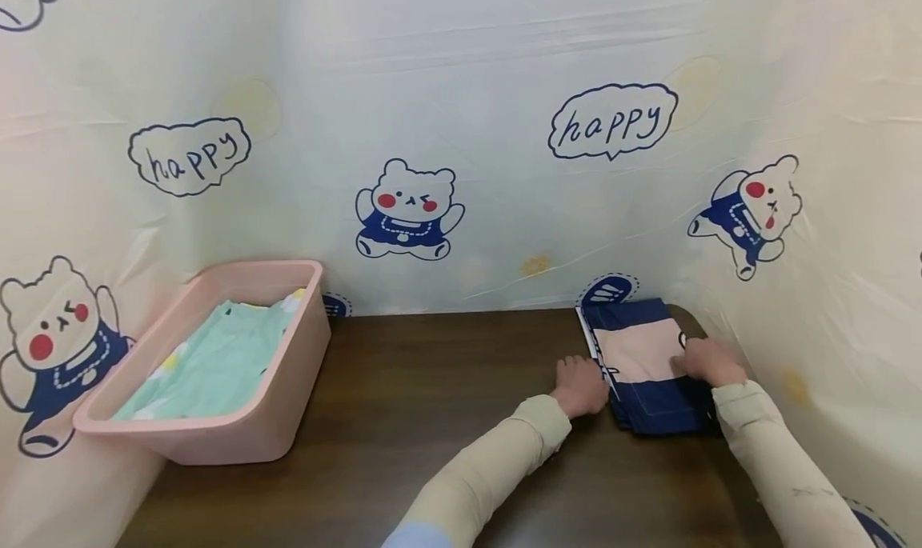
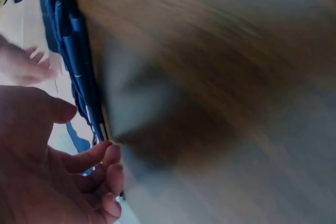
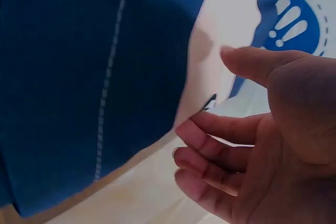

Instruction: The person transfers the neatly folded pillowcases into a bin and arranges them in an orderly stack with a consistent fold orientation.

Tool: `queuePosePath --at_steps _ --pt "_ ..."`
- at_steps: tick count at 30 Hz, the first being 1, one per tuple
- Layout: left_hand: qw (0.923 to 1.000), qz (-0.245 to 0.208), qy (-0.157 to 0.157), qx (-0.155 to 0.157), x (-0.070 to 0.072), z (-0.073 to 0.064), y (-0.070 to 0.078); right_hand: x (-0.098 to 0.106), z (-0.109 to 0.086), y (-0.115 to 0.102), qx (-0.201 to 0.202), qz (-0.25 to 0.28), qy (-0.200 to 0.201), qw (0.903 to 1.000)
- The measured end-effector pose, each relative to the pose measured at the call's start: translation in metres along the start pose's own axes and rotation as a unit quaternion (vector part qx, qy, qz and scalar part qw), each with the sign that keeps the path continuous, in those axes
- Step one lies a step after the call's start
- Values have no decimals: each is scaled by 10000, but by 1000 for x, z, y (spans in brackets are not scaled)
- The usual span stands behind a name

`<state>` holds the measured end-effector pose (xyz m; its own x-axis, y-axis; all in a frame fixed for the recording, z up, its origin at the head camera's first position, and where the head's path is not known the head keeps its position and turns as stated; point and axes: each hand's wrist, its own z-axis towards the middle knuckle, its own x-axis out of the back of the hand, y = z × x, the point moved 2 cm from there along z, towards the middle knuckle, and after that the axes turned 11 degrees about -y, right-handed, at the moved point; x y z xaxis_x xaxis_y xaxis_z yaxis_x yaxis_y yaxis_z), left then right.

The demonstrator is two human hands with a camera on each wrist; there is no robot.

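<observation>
A folded cloth, navy with a pink middle band and a white edge strip, lies at the right end of the table. My left hand is at its left edge; in the left wrist view the fingertips bend right beside the folded layers, thumb held apart. On the opposite side, my right hand touches the cloth's right edge. The right wrist view shows those fingers loosely bent against the border of the navy panel, with the thumb spread away from them.
A pink plastic tub stands at the table's left, with a mint-green cloth inside. Behind the dark wooden table hangs a pale curtain printed with bears, which also runs along the right side.
</observation>
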<state>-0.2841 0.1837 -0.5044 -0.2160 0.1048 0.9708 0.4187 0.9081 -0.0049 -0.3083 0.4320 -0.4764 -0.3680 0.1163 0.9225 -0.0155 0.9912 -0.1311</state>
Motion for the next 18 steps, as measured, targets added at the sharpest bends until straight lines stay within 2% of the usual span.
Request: queuePosePath --at_steps 3,11,15,18 --pt "9999 -122 65 -9 0 10 4 1 5 5 -154 281 -430 9986" --pt "9991 -317 226 -197 -12 28 7 -5 14 12 -37 898 -794 9928" --pt "9982 -494 189 -284 -17 22 5 -12 14 9 144 968 -992 9902" --pt "9967 -680 -42 -441 -15 10 3 -18 13 6 327 987 -1137 9881"
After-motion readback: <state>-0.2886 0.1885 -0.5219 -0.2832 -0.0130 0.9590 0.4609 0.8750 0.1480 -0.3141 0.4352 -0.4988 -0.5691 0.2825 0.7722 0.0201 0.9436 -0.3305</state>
